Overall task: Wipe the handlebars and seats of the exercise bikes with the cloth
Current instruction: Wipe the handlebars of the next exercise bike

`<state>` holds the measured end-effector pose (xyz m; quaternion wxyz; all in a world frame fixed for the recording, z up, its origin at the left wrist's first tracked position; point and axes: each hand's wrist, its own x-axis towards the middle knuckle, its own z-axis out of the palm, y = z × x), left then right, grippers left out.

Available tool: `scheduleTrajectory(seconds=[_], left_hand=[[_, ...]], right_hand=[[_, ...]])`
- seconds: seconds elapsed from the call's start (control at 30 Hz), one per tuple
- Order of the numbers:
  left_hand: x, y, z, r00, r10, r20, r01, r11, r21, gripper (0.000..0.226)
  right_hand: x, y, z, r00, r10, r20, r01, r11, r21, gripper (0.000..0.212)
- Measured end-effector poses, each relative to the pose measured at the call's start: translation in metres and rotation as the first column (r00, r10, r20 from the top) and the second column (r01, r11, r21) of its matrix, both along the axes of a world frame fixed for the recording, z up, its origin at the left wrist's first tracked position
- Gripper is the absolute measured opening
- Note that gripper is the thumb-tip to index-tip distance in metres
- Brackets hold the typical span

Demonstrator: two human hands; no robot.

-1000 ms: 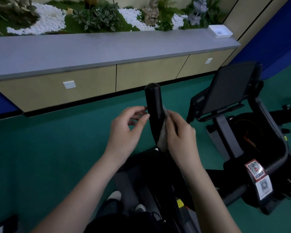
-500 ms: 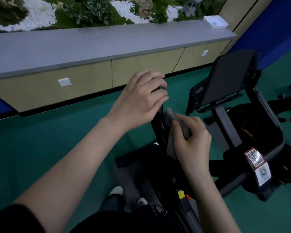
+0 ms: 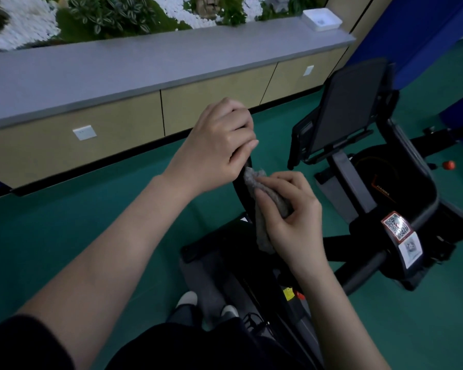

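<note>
The left hand curls round the top end of the handlebar. Just below it, the right hand pinches the soft, limp cloth against the bar (rigid, likely slick). The cloth is best bunched and wrapped round.

We judge this to be an indoor gym or fitness room. We note an exercise bike with a tilted console screen and QR-code stickers on its frame. It stands on a green floor. A long grey counter runs above cabinet fronts, with a planted bed with white pebbles behind it.
</note>
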<state>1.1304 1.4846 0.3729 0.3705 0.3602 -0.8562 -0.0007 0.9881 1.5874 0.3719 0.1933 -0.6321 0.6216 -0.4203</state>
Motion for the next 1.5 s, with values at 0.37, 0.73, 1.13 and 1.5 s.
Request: scheduleTrajectory(seconds=[0.37,0.73,1.13,1.5], left_hand=[[0.001,-0.002,-0.002,0.998,-0.037,-0.041,0.038,0.999,0.008,0.019],[0.003,-0.002,-0.001,0.998,-0.054,-0.025,0.055,0.998,0.033,0.02],[-0.006,0.005,-0.008,0.99,-0.078,0.118,0.095,0.984,-0.151,0.026],[-0.004,-0.001,-0.015,0.989,-0.055,0.141,0.085,0.973,-0.213,0.027]], right_hand=[[-0.002,-0.009,0.014,0.987,0.115,-0.115,-0.118,0.993,-0.018,0.01],[-0.019,0.013,0.006,0.995,0.074,-0.067,-0.071,0.996,0.054,0.011],[-0.004,-0.026,-0.002,0.967,-0.213,0.14,0.155,0.928,0.339,0.014],[-0.007,-0.03,0.001,0.965,-0.182,0.187,0.08,0.888,0.453,0.016]])
